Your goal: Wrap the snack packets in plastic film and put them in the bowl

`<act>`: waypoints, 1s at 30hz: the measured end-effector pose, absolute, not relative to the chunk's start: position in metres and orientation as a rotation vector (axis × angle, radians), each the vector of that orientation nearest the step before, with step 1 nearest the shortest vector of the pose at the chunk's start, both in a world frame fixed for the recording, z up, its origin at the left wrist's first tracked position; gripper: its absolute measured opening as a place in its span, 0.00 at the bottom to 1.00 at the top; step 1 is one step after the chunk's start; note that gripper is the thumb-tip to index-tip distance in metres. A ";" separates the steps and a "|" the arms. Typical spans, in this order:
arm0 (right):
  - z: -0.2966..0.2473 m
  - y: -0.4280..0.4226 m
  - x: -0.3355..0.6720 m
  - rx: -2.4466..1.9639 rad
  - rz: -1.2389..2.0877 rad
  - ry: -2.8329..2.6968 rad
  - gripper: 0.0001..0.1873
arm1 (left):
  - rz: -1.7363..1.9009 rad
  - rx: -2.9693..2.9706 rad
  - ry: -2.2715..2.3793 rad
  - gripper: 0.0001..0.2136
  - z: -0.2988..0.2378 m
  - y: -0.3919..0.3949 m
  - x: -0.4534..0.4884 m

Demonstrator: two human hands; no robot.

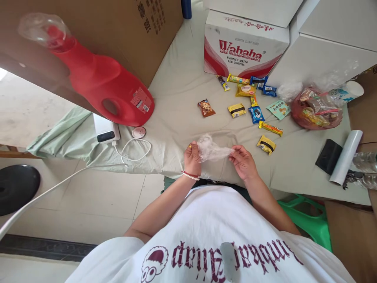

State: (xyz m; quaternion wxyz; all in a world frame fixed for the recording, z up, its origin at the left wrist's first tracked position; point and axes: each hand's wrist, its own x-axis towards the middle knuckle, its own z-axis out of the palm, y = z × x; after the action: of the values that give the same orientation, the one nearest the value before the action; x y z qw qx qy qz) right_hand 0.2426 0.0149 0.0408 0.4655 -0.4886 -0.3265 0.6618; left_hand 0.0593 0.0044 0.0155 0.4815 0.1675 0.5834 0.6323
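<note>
A crumpled clear plastic bag (212,148) is stretched between my two hands, just above the near edge of the cloth-covered table. My left hand (193,158) pinches its left end, and my right hand (242,161) grips the narrow twisted end on the right. Beyond the hands lie several wrapped snacks: a brown cookie packet (206,107), a yellow packet (236,110), a blue packet (257,114), a light green packet (278,108) and another yellow packet (266,145) closest to my right hand.
A red bowl (316,122) of packets stands at right, beside a paper cup (350,92). A Wahaha carton (244,47) rises behind the snacks. At left are a big red detergent bottle (118,86) and a white power bank (105,129) with a cable. A green stool (312,216) is below right.
</note>
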 end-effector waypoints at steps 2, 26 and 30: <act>0.042 0.011 0.252 -1.156 1.679 -0.647 0.18 | 1.549 0.382 1.398 0.26 0.013 0.004 0.055; 0.046 -0.008 0.313 -1.247 1.479 -0.535 0.21 | 1.239 0.668 1.323 0.16 0.029 0.004 0.046; 0.042 -0.020 0.350 -1.677 1.322 -1.001 0.24 | 1.251 0.536 1.139 0.17 0.029 0.002 0.046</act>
State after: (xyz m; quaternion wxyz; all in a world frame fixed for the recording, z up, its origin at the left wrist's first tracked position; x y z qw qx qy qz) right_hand 0.3498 -0.0199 0.0416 0.3816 -0.6573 -0.3925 0.5180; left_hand 0.0461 0.0016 0.0292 0.6314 0.2341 0.4975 0.5468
